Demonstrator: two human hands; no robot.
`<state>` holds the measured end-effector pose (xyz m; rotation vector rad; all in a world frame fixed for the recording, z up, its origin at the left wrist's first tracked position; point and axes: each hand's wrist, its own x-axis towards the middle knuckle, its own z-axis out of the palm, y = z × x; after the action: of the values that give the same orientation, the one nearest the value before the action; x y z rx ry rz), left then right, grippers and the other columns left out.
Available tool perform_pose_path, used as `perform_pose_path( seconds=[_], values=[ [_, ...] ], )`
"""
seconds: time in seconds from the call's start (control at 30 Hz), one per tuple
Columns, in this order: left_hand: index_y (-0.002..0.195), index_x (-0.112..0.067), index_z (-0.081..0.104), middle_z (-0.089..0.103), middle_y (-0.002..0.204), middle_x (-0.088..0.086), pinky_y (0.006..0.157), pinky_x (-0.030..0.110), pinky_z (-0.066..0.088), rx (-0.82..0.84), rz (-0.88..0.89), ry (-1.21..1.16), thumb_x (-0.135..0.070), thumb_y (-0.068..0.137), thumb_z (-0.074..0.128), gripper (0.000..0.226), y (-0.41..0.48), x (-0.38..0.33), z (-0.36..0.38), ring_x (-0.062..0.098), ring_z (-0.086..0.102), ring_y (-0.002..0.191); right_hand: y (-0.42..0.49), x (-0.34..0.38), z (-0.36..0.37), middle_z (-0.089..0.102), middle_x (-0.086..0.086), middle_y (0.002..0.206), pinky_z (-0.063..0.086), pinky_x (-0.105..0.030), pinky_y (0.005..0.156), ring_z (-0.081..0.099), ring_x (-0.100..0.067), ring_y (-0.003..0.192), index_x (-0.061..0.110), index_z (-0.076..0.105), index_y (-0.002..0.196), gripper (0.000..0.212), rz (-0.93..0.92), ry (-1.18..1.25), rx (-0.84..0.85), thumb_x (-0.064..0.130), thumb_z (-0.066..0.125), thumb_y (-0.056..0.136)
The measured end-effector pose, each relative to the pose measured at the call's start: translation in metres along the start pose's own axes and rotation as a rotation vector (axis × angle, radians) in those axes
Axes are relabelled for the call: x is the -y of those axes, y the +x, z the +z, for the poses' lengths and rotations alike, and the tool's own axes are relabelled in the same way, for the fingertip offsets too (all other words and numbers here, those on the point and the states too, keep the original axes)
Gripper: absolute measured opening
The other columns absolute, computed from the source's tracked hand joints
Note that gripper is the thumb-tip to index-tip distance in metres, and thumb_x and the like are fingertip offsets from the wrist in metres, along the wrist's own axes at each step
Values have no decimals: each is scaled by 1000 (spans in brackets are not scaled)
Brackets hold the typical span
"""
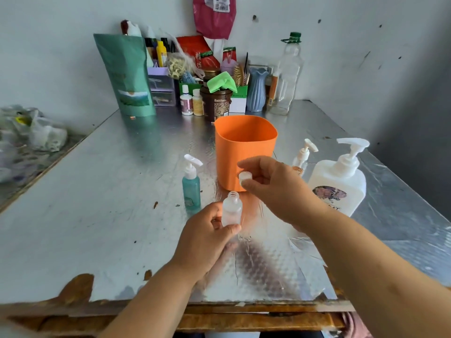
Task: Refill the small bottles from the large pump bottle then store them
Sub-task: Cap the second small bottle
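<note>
Left hand (207,230) grips the small frosted bottle (231,211) upright, low at the surface (97,215), neck open. Right hand (275,189) pinches the white cap (244,178) just above it. Likely opened for filling; next, park the cap and bring the neck under the large pump bottle (339,181) spout at right.

The table (97,215) lies open over its left half and near edge. Mid-table stands the orange bin (244,147), a teal pump bottle (191,191) just left, the large pump bottle (339,184) and a small pump bottle (302,157) to its right (pump heads jutting up). Before the bin, the left hand (205,237) gripping a frosted bottle (231,208) and the right hand (275,191) pinching a cap (244,178) fill the gap.
</note>
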<state>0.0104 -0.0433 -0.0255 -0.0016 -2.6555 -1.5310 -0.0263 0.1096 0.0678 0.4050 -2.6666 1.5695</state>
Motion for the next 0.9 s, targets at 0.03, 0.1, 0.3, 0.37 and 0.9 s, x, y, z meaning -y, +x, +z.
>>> perform_pose_path(
  seconds=[0.03, 0.1, 0.3, 0.37, 0.9],
  values=[
    [118, -39, 56, 63, 103, -25, 86, 17, 49, -2, -1, 5, -42, 86, 68, 34, 0, 0, 0, -2, 60, 97, -2, 2, 2, 67, 17, 95, 48, -12, 83, 61, 6, 88, 32, 64, 110, 24, -33, -89, 58, 20, 60, 90],
    [119, -38, 54, 59, 105, -26, 90, 18, 47, 0, -5, 20, -43, 87, 67, 35, 0, -1, 0, -3, 58, 98, -7, 4, 4, 62, 24, 103, 40, -5, 79, 57, 10, 91, 37, 62, 117, 29, -62, -220, 159, 21, 58, 92],
    [125, -36, 52, 61, 108, -23, 84, 9, 38, -18, -14, 48, -46, 87, 66, 42, 1, 2, 3, -1, 57, 103, -2, 15, 0, 63, 21, 111, 45, -14, 75, 57, 2, 91, 43, 60, 115, 34, -88, -542, 248, 18, 56, 93],
    [124, -36, 52, 63, 108, -23, 87, 11, 42, -22, -4, 55, -48, 87, 66, 41, 0, 3, 3, -1, 59, 103, 2, 24, -2, 65, 18, 109, 41, -14, 66, 56, 0, 87, 45, 58, 116, 41, -151, -733, 297, 11, 51, 94],
    [125, -35, 55, 63, 99, -25, 84, 15, 50, -58, 7, 22, -46, 85, 69, 44, -1, 5, 5, -4, 60, 98, 3, 55, 2, 49, 5, 76, 31, -22, 50, 47, -13, 66, 19, 55, 91, 35, -109, -1103, 366, 52, 44, 94]
  ],
)
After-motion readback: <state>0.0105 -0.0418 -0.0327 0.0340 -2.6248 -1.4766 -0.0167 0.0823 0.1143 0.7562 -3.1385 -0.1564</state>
